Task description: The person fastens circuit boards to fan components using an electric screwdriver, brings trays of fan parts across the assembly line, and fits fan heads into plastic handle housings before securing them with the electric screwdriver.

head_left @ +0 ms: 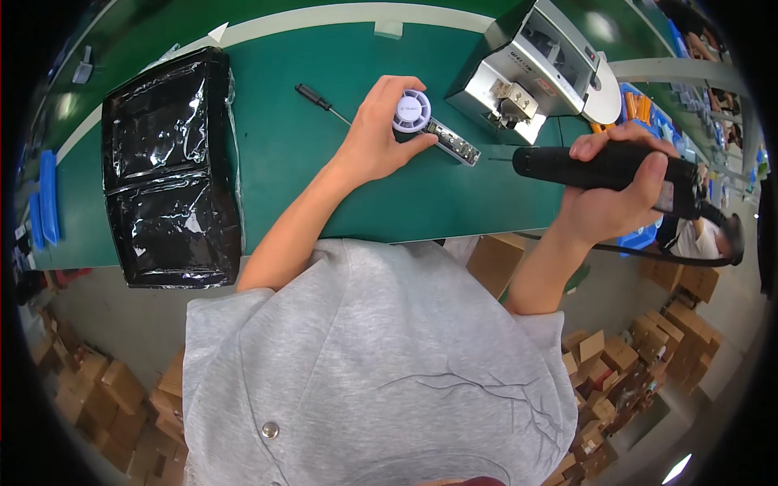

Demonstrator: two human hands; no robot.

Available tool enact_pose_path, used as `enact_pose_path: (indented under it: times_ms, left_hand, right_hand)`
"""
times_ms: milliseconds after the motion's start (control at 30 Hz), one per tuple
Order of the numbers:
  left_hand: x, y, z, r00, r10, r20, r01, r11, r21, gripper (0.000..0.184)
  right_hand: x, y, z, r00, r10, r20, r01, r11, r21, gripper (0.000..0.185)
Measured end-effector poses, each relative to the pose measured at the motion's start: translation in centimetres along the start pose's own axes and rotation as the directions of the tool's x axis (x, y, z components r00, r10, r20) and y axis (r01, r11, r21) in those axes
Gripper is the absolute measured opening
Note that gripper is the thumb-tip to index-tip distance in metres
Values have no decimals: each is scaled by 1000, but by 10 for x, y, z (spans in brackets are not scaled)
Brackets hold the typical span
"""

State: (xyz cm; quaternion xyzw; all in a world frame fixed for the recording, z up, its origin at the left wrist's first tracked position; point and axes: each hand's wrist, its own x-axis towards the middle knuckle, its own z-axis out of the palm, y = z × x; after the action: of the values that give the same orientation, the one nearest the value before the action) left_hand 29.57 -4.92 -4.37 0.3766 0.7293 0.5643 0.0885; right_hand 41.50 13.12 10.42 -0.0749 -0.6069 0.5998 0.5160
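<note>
left hand [375, 136] clamped on fan head [412, 111], between near and far edges of tabletop [279, 53]; likely light, stiff, exposed board [455, 144] fragile, grip head. right hand [609, 204] clamped round heavier-looking power driver [601, 167].

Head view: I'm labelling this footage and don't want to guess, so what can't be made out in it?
Head view, small screwdriver: tip, apparently hidden by the left hand.
Head view, pale fan: hub lettering, too small.
Head view, black power driver: shape of its bit's tip, too small.
Head view, black package: contents, hidden by its dark wrapping.
</note>
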Motion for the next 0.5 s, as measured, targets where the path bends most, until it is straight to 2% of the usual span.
enact_pose_path:
  times_ms: [500]
  left_hand:
    - [-1,2,0,1000,-15,2,15,1000,24,63]
  right_hand:
    - [-23,15,-2,1000,-3,-16,3,999,-34,30]
